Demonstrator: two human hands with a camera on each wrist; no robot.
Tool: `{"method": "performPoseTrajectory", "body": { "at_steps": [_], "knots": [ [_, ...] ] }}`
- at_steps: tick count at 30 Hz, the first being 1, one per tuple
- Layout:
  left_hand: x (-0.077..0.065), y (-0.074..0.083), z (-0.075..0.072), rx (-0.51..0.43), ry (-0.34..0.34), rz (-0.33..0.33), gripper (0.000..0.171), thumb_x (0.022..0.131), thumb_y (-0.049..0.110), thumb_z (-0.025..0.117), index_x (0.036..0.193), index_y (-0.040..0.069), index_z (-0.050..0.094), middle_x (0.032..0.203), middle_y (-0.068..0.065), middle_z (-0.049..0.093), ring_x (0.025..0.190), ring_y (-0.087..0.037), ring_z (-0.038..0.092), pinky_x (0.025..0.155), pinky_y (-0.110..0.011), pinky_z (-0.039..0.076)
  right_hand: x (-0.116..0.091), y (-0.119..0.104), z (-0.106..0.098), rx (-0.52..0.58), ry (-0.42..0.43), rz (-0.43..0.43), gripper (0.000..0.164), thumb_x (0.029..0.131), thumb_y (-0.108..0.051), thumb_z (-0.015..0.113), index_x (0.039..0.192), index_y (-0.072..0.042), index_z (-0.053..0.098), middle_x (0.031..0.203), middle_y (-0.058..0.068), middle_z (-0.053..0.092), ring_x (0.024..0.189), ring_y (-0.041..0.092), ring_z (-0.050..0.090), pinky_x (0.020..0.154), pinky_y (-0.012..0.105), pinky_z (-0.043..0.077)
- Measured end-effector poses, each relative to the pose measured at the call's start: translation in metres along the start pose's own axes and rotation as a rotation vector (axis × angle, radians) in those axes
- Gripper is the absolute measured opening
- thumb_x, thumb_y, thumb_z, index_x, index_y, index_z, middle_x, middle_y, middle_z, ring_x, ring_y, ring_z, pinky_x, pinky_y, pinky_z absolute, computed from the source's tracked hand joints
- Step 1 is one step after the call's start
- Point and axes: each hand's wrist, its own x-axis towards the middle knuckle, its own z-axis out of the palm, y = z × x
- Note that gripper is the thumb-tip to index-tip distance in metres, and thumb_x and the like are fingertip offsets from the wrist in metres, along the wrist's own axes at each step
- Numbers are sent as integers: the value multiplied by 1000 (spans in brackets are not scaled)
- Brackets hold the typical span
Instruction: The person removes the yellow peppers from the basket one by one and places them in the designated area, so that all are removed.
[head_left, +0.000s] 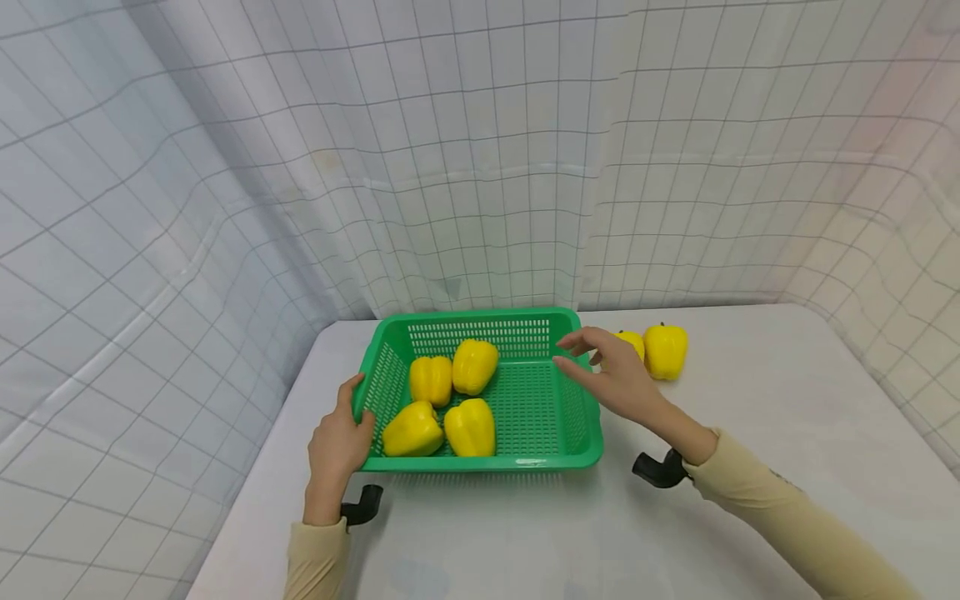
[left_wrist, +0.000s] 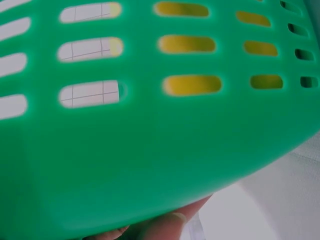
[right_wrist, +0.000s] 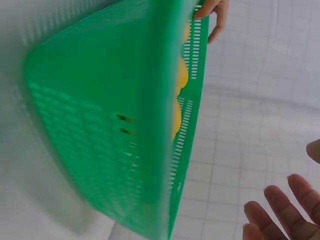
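Note:
A green plastic basket (head_left: pixel 525 462) with slotted walls holds several yellow bell peppers (head_left: pixel 470 427), grouped toward its left side. My left hand (head_left: pixel 339 442) grips the basket's left rim, thumb on the inner side. In the left wrist view the slotted basket wall (left_wrist: pixel 150 150) fills most of the picture, with fingertips (left_wrist: pixel 165 227) at its lower edge. Over the basket's right rim hovers my right hand (head_left: pixel 611 375), fingers apart and holding nothing. The right wrist view shows its spread fingers (right_wrist: pixel 280 205) away from the basket side (right_wrist: pixel 95 115).
Two more yellow bell peppers (head_left: pixel 665 352) sit on the white table (head_left: pixel 765 433) just right of the basket, one partly hidden behind my right hand. White grid-patterned curtains (head_left: pixel 480 167) enclose the back and sides. A black wrist mount (head_left: pixel 660 469) sticks out below each hand.

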Motion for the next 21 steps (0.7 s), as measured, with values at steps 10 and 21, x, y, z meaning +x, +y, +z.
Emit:
{"method": "performPoseTrajectory", "body": {
  "at_steps": [10,21],
  "knots": [
    [0,-1,-1,-11,3,-3,58,93,16,45,148,18,27,53,-7,41,40,-19,37,37,-31,30,38,-23,14,1,-277,44,35,88,-31,68,114,-8,61,109,3,63,94,22,59,75,35,49],
    [-1,-2,-1,-20,-5,-2,58,93,17,45,148,19,26,53,-6,41,40,-19,36,36,-30,30,62,-30,51,-49,-497,105,42,88,-38,66,118,-9,60,110,9,63,92,20,60,76,31,48]
  ]
}}
